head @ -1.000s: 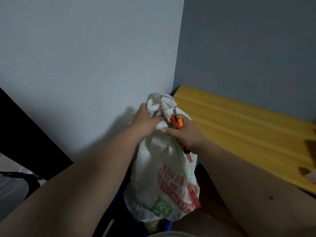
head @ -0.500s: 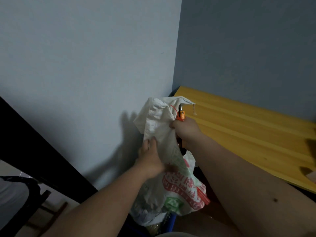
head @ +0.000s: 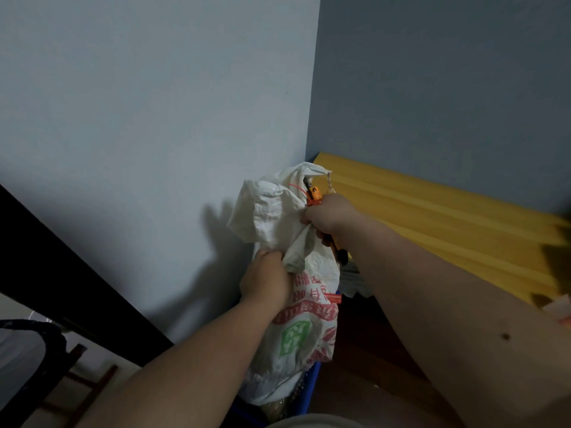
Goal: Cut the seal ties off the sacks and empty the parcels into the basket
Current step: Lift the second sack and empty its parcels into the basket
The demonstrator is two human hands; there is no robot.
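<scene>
Left hand (head: pixel 267 281) grips the white sack (head: pixel 296 310); right hand (head: pixel 327 216) holds its top and an orange cutter (head: pixel 314 193).

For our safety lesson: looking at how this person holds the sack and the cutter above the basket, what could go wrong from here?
1. The right hand grips both the orange cutter and the sack top; its tip sits against the cloth, so a slip could slash the fabric or nick the left hand pulling below.
2. The sack hangs over one corner of the blue basket, so parcels might spill outside it.
</scene>
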